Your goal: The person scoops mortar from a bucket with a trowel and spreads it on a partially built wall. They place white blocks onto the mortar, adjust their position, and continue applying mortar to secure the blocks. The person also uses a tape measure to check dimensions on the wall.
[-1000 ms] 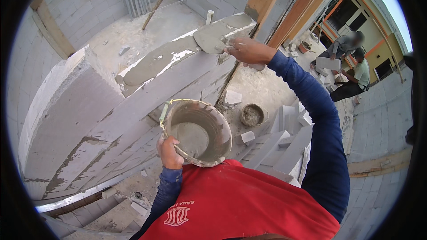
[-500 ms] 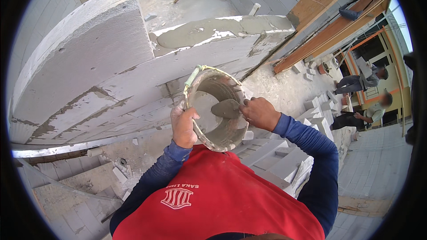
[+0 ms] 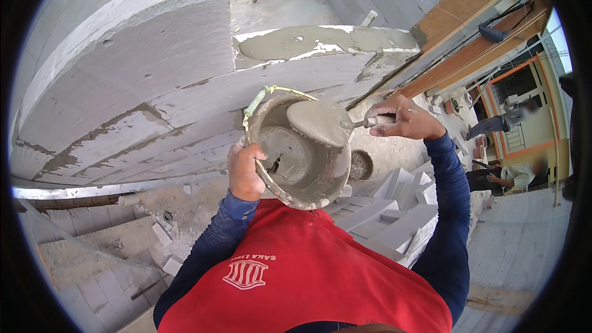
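Block wall (image 3: 142,80) of pale grey masonry was noted at 10–12 o'clock, top course spread w/ wet mortar (image 3: 320,40). Loose blocks (image 3: 394,216) lay on floor at 4 o'clock. Bucket (image 3: 296,154), mortar-smeared inside, was held centre-frame; left hand (image 3: 245,169) was closed on its rim. Right hand (image 3: 404,117) was wrapped tight round trowel (image 3: 320,122) handle, blade loaded w/ mortar over the bucket mouth.

open air above bucket (image 3: 296,160) rim; block wall (image 3: 154,68) (mortar-topped) blocks way fwd.
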The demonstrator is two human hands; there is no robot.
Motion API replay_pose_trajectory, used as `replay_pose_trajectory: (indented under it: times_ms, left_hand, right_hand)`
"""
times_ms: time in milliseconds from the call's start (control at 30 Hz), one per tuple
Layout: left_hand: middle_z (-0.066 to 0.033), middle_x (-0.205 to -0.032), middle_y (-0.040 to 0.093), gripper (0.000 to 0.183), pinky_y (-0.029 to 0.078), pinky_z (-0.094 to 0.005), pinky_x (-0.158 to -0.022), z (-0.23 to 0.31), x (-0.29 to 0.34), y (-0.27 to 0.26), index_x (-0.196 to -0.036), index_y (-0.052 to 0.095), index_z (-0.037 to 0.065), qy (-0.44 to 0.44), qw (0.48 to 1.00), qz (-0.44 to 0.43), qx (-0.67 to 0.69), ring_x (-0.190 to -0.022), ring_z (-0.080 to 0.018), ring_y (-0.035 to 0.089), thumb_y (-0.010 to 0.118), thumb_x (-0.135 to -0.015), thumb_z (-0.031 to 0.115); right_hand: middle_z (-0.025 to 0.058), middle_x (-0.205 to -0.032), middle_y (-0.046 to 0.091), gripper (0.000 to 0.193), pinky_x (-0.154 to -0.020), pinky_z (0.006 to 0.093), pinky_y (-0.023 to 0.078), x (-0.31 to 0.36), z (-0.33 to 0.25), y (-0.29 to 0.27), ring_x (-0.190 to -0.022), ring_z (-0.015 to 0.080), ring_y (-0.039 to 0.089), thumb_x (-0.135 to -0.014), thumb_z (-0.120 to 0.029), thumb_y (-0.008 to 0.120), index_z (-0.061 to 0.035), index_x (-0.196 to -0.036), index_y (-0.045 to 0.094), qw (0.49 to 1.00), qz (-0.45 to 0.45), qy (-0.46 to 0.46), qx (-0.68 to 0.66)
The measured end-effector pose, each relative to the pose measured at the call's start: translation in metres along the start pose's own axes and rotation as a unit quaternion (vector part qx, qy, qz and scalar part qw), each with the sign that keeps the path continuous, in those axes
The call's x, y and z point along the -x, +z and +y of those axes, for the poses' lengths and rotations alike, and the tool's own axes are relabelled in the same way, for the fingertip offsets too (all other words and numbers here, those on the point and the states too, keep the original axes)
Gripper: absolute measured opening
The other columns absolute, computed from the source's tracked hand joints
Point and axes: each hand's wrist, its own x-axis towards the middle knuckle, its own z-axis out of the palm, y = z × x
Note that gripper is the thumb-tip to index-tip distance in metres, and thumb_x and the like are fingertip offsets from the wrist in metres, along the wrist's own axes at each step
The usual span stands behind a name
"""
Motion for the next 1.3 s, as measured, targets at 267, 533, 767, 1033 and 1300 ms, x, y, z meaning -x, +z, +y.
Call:
replay_pose_trajectory:
  times_ms: [267,533,767,1033,1300]
  left_hand:
    - [-0.0052,-0.091,0.063,0.024,0.054,-0.0329,-0.078,0.023,0.002,0.016,-0.093,0.065,-0.001,-0.141,0.964,0.099,0.203,-0.083,-0.0181,0.062,0.051,-0.073,-0.002]
    - [-0.0091,-0.101,0.067,0.04,0.056,-0.0343,-0.085,0.013,0.009,-0.006,-0.108,0.067,-0.004,-0.154,0.961,0.167,0.155,-0.093,-0.0222,0.067,0.05,-0.071,-0.003]
    - [-0.0081,-0.098,0.066,0.037,0.052,-0.0335,-0.084,-0.006,0.004,-0.019,-0.103,0.067,-0.004,-0.114,0.985,0.109,0.076,-0.09,-0.0216,0.064,0.05,-0.07,-0.001]
    - [-0.0085,-0.096,0.066,0.033,0.053,-0.0332,-0.083,-0.004,0.003,-0.008,-0.099,0.067,-0.004,-0.151,0.971,0.125,0.138,-0.089,-0.0213,0.064,0.051,-0.07,-0.001]
    - [-0.0034,-0.088,0.061,0.02,0.048,-0.0298,-0.075,0.003,-0.018,0.036,-0.089,0.064,0.001,-0.165,0.969,0.076,0.165,-0.08,-0.0156,0.057,0.052,-0.073,-0.002]
  right_hand:
    - [0.0122,-0.111,0.069,0.033,-0.091,0.0409,0.054,-0.05,0.011,-0.048,-0.106,0.0307,0.064,-0.087,-0.023,0.076,-0.0046,-0.115,0.072,0.903,0.225,0.012,0.366]
    - [0.0142,-0.097,0.069,0.023,-0.08,0.0474,0.055,-0.044,0.009,-0.049,-0.091,0.037,0.068,-0.089,-0.021,0.071,-0.0052,-0.106,0.07,0.904,0.288,0.091,0.301]
    - [0.0238,-0.09,0.071,0.029,-0.081,0.051,0.056,-0.075,0.042,-0.027,-0.089,0.0429,0.069,-0.093,-0.025,0.065,-0.0006,-0.109,0.069,0.928,0.21,0.144,0.272]
    - [0.0261,-0.089,0.072,0.032,-0.076,0.0505,0.057,-0.026,0.136,-0.085,-0.084,0.0419,0.072,-0.091,-0.025,0.059,0.0048,-0.084,0.071,0.889,0.227,0.289,0.272]
    - [0.0039,-0.071,0.062,0.035,-0.055,0.0287,0.048,0.059,0.056,-0.052,-0.058,0.0128,0.059,-0.103,-0.037,0.052,-0.0054,-0.095,0.065,0.908,0.107,0.284,-0.288]
